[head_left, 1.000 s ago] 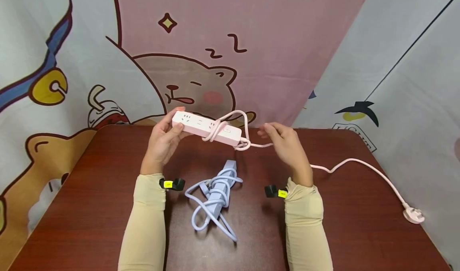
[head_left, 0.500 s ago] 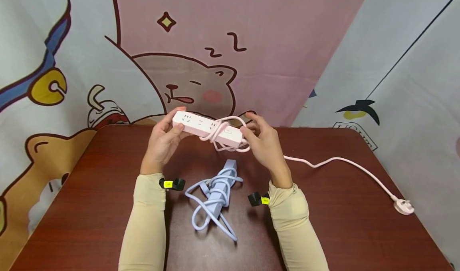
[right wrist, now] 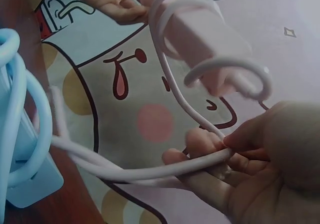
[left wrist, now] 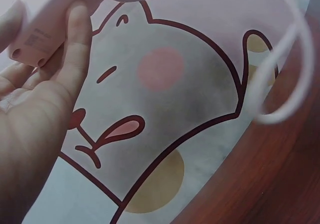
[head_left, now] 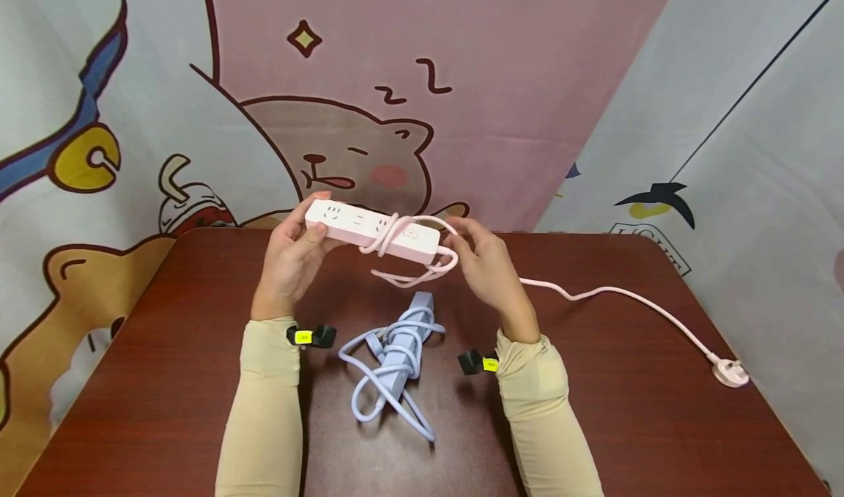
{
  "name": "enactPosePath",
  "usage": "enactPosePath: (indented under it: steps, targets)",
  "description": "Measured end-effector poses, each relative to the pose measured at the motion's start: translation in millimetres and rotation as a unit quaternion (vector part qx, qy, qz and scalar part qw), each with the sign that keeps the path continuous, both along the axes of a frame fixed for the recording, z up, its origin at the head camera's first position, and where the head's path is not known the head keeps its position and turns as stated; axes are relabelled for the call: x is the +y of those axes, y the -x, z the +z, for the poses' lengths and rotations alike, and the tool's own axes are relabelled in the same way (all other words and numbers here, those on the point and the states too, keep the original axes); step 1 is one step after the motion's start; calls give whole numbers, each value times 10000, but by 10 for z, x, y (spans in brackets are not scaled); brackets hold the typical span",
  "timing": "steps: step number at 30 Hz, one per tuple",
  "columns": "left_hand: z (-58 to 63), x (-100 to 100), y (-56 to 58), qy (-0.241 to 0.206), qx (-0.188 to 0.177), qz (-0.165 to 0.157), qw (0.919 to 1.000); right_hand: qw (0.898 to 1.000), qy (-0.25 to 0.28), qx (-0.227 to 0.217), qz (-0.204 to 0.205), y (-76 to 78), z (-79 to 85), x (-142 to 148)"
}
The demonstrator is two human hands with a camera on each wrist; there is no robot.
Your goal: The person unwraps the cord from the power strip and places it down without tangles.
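My left hand (head_left: 288, 255) grips the far left end of a pink power strip (head_left: 343, 222), held up above the table with its sockets facing me. In the left wrist view the strip's underside (left wrist: 42, 39) shows between thumb and fingers. The strip's pink cord (right wrist: 170, 74) wraps round its right half, and a loop hangs below it. At the right end, my right hand (head_left: 484, 262) pinches the cord between thumb and fingers, as the right wrist view shows. A blue power strip (head_left: 398, 369), wound in its own cord, lies on the table between my forearms.
The brown table (head_left: 165, 380) reaches back to a cartoon-printed curtain (head_left: 514, 79). To the right, the pink cord's free length runs over the table to its plug (head_left: 730, 372) near the right edge.
My right hand has come left to the strip's end and taken the cord. A loop now hangs below the strip, and the plug has slid left. The left hand has shifted slightly left.
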State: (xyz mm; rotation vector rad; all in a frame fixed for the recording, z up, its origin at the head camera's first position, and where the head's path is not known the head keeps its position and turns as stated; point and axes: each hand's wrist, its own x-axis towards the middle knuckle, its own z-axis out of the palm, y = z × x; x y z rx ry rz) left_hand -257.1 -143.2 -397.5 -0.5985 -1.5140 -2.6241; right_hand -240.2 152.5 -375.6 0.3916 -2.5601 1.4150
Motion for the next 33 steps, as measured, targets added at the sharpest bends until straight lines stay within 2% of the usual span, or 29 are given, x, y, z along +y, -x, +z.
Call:
enactPosePath:
  steps: [5, 12, 20, 33]
  targets:
    - [-2, -20, 5, -87, 14, 29, 10000, 9998, -153, -103, -89, 24, -33, 4]
    - [7, -25, 8, -196, 50, 86, 9998, 9998, 128, -127, 113, 47, -79, -15]
    - [-7, -33, 19, -293, 61, 97, 9995, 9998, 11, -168, 91, 42, -93, -46]
    - [-12, -19, 38, -336, 72, 393, 9986, 9998, -30, -186, -28, 34, -107, -57]
